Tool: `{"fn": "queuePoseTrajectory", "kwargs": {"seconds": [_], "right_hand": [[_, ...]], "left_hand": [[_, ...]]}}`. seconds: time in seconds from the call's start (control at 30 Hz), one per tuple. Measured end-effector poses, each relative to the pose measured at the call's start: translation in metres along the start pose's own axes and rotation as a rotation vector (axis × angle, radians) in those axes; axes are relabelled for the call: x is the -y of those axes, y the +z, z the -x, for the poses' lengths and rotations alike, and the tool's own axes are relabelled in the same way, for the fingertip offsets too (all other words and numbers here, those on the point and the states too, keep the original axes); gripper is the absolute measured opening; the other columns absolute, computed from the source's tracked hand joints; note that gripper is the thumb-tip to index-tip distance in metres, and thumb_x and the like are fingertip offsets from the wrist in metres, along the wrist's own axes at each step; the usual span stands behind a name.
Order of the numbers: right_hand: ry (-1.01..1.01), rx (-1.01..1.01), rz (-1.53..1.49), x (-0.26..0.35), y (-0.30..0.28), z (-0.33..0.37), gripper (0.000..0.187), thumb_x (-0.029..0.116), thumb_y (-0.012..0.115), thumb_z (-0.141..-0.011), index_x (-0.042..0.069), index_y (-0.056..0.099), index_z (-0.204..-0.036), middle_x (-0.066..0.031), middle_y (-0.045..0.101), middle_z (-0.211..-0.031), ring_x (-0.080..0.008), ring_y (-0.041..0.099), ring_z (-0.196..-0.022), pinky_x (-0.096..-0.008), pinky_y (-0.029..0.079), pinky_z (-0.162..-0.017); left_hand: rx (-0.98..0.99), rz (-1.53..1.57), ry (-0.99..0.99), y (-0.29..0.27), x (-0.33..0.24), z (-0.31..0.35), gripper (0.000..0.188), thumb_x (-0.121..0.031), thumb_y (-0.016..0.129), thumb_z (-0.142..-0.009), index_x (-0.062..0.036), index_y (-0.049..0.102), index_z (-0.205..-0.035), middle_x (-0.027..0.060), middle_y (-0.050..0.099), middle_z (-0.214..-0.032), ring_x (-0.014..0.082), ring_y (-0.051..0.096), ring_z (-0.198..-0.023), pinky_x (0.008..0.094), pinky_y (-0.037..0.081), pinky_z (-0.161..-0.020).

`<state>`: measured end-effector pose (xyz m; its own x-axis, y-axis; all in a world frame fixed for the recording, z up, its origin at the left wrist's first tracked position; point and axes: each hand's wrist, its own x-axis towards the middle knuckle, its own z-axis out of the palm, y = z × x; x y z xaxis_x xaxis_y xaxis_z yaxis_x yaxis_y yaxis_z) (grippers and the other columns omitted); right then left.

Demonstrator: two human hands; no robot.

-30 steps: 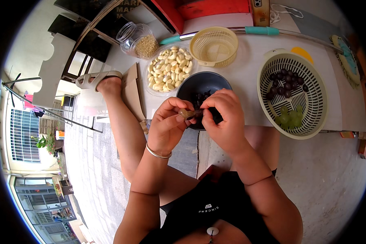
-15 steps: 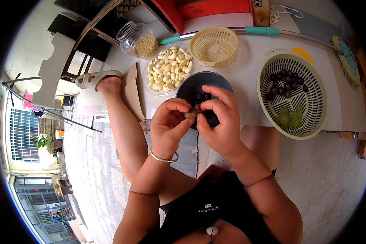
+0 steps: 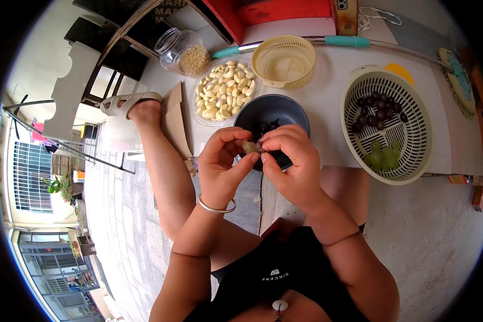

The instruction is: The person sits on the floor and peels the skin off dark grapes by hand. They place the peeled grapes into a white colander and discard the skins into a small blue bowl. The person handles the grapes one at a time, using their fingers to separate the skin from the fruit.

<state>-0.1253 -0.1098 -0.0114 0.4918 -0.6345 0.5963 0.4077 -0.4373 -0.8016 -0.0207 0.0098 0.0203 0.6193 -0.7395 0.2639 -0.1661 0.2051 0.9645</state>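
My left hand (image 3: pixel 222 161) pinches a pale, translucent grape (image 3: pixel 249 146) between thumb and fingertips. From the other side, my right hand (image 3: pixel 294 161) closes thumb and forefinger on the grape's edge, where a small pinkish bit of skin seems to show. Both hands meet over the near side of a dark grey bowl (image 3: pixel 294 111). Inside the bowl lie dark scraps that look like grape skins (image 3: pixel 265 127); the hands hide part of them. To the right, a cream colander (image 3: pixel 425 134) holds purple grapes (image 3: pixel 380 114) at its far side and green grapes (image 3: pixel 382 156) at its near side.
Beyond the bowl stand a clear dish of white, bean-like pieces (image 3: pixel 225 91), an empty cream basket (image 3: pixel 283 53) and a glass jar (image 3: pixel 190 56) with pale grains. A metal pole with teal grips (image 3: pixel 346 41) crosses the table's back. A red box (image 3: pixel 284 13) stands behind.
The right fingers have curled down closer against the grape, the forefinger having been raised before. More of the grape now shows at the left fingertips. The surroundings are the same.
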Motion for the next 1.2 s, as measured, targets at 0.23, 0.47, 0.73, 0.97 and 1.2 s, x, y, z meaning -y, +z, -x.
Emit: {"fn": "queuePoseTrajectory", "kwargs": {"seconds": [0.23, 0.47, 0.73, 0.97, 1.2], "right_hand": [[-0.008, 0.072, -0.061, -0.003, -0.005, 0.001, 0.016, -0.003, 0.067, -0.07, 0.004, 0.063, -0.084, -0.0089, 0.07, -0.09, -0.0299, 0.062, -0.088, -0.0396, 0.049, -0.083], [-0.059, 0.078, 0.06, -0.001, -0.002, -0.002, 0.018, -0.003, 0.067, -0.069, 0.005, 0.063, -0.084, -0.0081, 0.07, -0.09, -0.0302, 0.062, -0.088, -0.0401, 0.049, -0.081], [-0.016, 0.096, -0.012, -0.002, -0.004, 0.0, 0.018, -0.005, 0.066, -0.07, 0.004, 0.063, -0.085, -0.0087, 0.07, -0.09, -0.0297, 0.063, -0.087, -0.0393, 0.049, -0.081], [-0.056, -0.039, 0.109, -0.003, -0.004, -0.002, 0.018, -0.006, 0.065, -0.072, 0.004, 0.064, -0.086, -0.0089, 0.069, -0.091, -0.0301, 0.063, -0.087, -0.038, 0.05, -0.079], [-0.176, -0.02, 0.472, -0.012, -0.006, -0.007, 0.016, 0.001, 0.073, -0.074, 0.008, 0.068, -0.088, -0.0028, 0.068, -0.094, -0.0263, 0.061, -0.092, -0.0417, 0.046, -0.081]], "left_hand": [[0.065, 0.221, -0.206, -0.014, 0.004, -0.002, 0.031, 0.01, 0.066, -0.087, 0.0038, 0.061, -0.117, 0.0066, 0.067, -0.104, 0.0131, 0.063, -0.094, 0.0276, 0.052, -0.085], [0.012, 0.059, -0.194, -0.008, -0.007, -0.003, 0.034, 0.009, 0.068, -0.086, 0.003, 0.064, -0.119, 0.0079, 0.066, -0.108, 0.0127, 0.063, -0.094, 0.0272, 0.053, -0.084], [0.068, 0.073, -0.177, -0.014, -0.001, -0.004, 0.027, 0.011, 0.066, -0.086, 0.0041, 0.065, -0.112, 0.0083, 0.066, -0.11, 0.0151, 0.064, -0.097, 0.0287, 0.052, -0.089], [0.086, 0.408, -0.316, -0.032, 0.004, -0.006, 0.023, -0.001, 0.062, -0.092, 0.0026, 0.065, -0.114, 0.0137, 0.069, -0.111, 0.0198, 0.067, -0.092, 0.0316, 0.053, -0.085], [-0.019, 0.49, -0.364, -0.033, -0.002, -0.014, 0.027, -0.005, 0.061, -0.095, 0.0017, 0.065, -0.122, 0.0155, 0.069, -0.114, 0.0213, 0.067, -0.096, 0.0353, 0.055, -0.086]]}}
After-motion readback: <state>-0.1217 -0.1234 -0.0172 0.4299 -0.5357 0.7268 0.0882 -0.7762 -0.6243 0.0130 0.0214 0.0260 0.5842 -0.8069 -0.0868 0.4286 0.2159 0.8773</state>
